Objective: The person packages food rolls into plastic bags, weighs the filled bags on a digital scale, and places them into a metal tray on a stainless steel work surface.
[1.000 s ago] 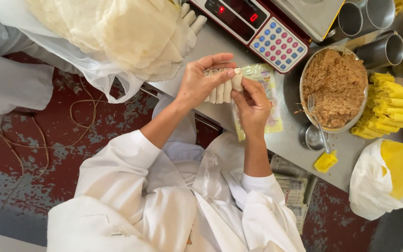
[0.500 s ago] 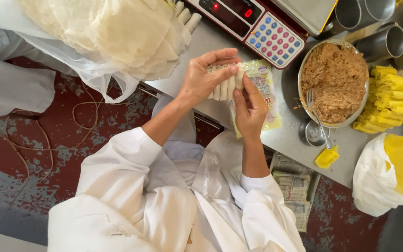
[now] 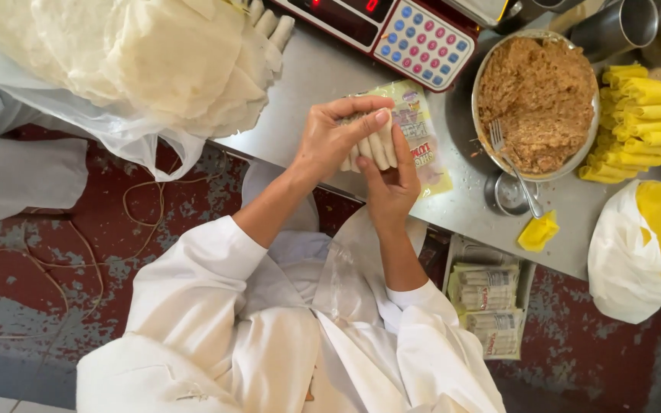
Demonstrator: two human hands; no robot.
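I see my left hand point(image 3: 330, 141) and right hand point(image 3: 392, 187) closed together around a small bundle of pale rolls point(image 3: 372, 149), held just above a printed plastic packet point(image 3: 422, 138) on the steel table point(image 3: 323, 73). To the right sits a metal bowl point(image 3: 480, 76) of brown filling with a fork point(image 3: 510, 164), beside stacked yellow rolls point(image 3: 644, 115).

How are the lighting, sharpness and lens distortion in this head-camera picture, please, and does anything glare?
Head view: light is even and soft, shadows faint; the left hand and right hand, holding pale rolls, are sharp; mild glare on the metal cups and steel table; the wide lens bows the edges, and the wrapper stack looks nearly washed out.
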